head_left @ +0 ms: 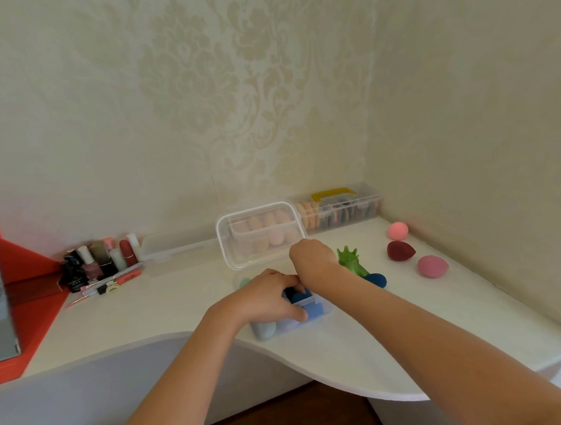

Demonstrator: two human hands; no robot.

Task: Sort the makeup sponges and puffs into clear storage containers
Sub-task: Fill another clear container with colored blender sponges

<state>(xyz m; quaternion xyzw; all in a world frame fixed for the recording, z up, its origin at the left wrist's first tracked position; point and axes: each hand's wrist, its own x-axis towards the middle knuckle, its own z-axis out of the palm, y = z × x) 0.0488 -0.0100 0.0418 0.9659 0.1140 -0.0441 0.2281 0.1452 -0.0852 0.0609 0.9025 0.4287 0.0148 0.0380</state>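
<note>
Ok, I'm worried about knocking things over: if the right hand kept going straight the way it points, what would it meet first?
The raised clear lid, whose edge the right hand seems to grip; behind that, probably the box of peach puffs, though depth is unclear.

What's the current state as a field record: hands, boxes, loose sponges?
left hand: holds the near clear plastic box of blue and pale green sponges
right hand: grips the raised clear plastic lid at its corner
rear: clear case with yellow handle, flat puffs inside
loose on white table: light pink round sponge, dark red teardrop sponge, pink egg-shaped sponge, dark blue sponge beside the right forearm
other: green spiky item, unidentified
</note>
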